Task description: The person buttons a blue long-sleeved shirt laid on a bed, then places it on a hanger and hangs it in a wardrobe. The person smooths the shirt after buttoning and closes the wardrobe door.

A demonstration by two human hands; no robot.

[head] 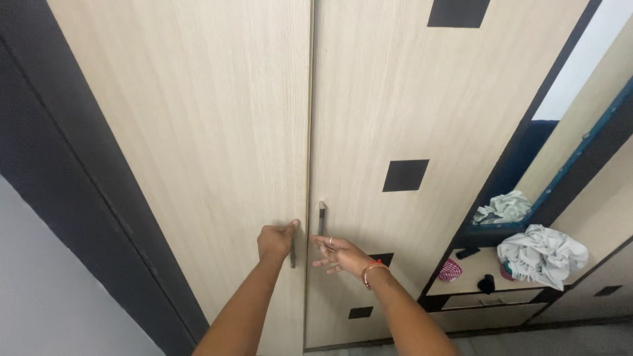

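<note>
A tall light-wood wardrobe fills the view, its left door point(198, 132) and right door point(409, 112) meeting at a closed centre seam. My left hand point(275, 240) is curled around the dark vertical handle point(293, 254) of the left door. My right hand point(337, 254) hovers with fingers spread just below and beside the right door's dark handle point(321, 217), not touching it. A ring and a bangle are on that hand and wrist.
Black squares point(405, 175) decorate the right door. To the right, a dresser shelf point(465, 277) holds a crumpled white cloth point(542, 256), a pink item and small dark objects, below a mirror point(580, 59). A dark frame point(79, 171) borders the wardrobe's left side.
</note>
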